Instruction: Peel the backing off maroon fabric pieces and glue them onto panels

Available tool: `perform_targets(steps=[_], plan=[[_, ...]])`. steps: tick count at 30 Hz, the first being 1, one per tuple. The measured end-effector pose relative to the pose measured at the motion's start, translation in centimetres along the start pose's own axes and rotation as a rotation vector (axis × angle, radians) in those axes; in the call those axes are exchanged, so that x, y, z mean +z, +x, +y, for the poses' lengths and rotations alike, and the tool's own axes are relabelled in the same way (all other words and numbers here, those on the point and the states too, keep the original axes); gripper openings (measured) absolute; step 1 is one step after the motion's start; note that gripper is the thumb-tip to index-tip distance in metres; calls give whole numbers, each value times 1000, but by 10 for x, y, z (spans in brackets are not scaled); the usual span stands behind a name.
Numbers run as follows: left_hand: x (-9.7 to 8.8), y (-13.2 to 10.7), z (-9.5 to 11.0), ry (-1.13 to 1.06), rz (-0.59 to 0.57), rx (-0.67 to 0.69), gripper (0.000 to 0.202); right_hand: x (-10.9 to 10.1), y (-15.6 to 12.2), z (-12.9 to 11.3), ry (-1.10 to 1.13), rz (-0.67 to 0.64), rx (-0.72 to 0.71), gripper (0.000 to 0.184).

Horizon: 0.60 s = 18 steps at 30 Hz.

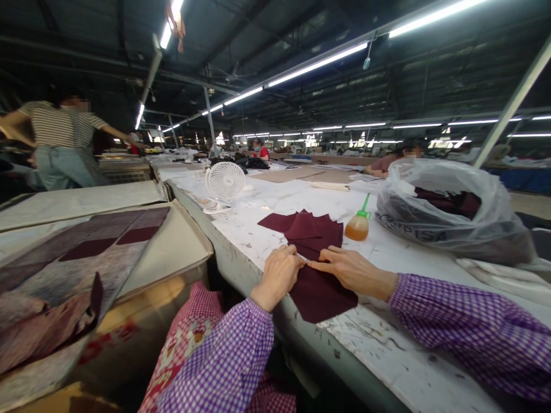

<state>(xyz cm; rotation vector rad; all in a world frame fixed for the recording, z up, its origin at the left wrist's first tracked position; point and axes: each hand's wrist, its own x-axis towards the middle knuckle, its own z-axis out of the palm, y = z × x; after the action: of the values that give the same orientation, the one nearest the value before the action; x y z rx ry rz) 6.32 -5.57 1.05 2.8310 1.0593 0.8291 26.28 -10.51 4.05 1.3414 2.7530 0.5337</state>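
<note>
A maroon fabric piece (322, 295) lies at the table's near edge, its lower end over the edge. More cut maroon pieces (307, 226) are fanned out behind it. My left hand (282, 272) is closed, pinching the fabric at its upper fold. From the other side, my right hand (350, 269) presses on the same spot, its index finger stretched toward the left fingertips and the other fingers curled on the cloth. Something small and pale shows between the fingertips, too small to name. Both fingertips nearly meet.
An oil bottle (357, 226) with a green spout stands behind the pieces. To the right sits a clear plastic bag (456, 229) with dark cloth inside. A white fan (226, 180) is on the far left of the table (370, 332). Boxes with fabric (90, 246) stand at left; people work beyond.
</note>
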Motion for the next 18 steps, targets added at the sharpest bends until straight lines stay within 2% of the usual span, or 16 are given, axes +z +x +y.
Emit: perform_targets(steps=[2,5,9,15,18], plan=[[0,0,1,11,6,6,23,-5,3,0,4,-4,0,47],[1,0,2,17,9,5,23,-10,11,-3,60,74,58,37],[2,-1,-1,-11,18,4,21,-3,19,-13,243,94,107,26],[-7,-17,-23,-237,27,-102,15,6,18,-17,307,109,81,30],[-9,-24,-28,-243,46,-70,16,4,18,-15,315,104,73,31]])
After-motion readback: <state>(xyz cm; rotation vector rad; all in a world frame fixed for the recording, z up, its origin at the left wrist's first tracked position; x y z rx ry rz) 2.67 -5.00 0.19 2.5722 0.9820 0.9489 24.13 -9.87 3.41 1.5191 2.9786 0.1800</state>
